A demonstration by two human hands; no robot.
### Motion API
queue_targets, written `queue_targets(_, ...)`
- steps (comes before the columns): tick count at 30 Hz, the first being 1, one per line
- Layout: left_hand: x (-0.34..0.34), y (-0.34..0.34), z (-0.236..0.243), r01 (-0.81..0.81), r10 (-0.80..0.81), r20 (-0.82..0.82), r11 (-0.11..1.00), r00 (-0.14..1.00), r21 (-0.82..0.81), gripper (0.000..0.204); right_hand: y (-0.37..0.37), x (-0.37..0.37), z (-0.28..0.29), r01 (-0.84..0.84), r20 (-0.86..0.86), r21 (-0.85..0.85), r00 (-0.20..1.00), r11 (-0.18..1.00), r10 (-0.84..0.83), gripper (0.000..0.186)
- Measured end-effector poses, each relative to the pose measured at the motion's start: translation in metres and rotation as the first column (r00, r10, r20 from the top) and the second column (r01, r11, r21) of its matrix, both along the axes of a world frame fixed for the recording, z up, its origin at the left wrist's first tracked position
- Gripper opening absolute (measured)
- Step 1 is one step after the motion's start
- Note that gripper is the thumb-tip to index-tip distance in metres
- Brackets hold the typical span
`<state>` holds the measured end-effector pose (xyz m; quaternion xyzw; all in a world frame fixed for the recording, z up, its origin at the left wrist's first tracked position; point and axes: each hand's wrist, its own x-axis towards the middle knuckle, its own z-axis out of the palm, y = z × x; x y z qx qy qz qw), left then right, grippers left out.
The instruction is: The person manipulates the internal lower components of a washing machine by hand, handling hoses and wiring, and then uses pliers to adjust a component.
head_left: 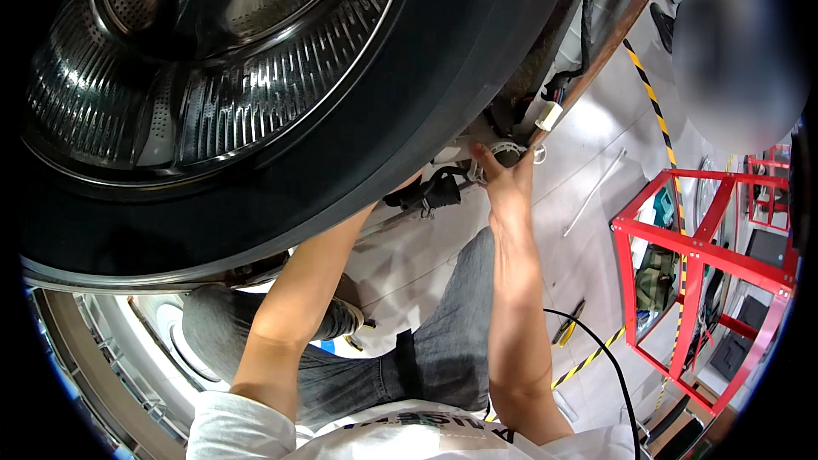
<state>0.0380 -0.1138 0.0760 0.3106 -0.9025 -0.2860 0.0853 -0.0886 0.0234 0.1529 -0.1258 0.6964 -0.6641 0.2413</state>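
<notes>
Head view: drum (256, 111) upper L, black rim (443, 60) round it.
R hand (511, 187): fingers part-curled about round part (508, 156), just beside rim; firm grip unclear.
L hand (412, 181): mostly behind rim, fingers hidden, can't tell state.

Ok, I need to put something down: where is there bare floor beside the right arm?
Bare floor shows between the right forearm, white rod, yellow-handled tool and red frame. It's crowded around the right hand, beside the black bundle and white block.
</notes>
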Motion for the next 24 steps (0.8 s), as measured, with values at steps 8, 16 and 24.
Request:
queue_targets(8,-0.028,0.018,0.059,0.066,-0.123,0.117,0.912,0.985,0.406,0.057,0.015,-0.01,-0.011,-0.063,-0.01,0.057,0.998,0.996,0.064,0.086)
queue_targets(16,-0.018,0.008,-0.017,0.027,0.015,-0.132,0.949,0.991,0.313,0.06,0.01,-0.007,-0.004,-0.053,-0.048,0.067,0.997,0.996,0.056,0.077)
queue_targets(24,-0.004,-0.003,-0.006,0.087,0.014,-0.143,0.733,0.99,0.674,0.06,0.005,-0.005,-0.001,0.118,-0.063,-0.027,0.991,0.993,-0.12,0.039)
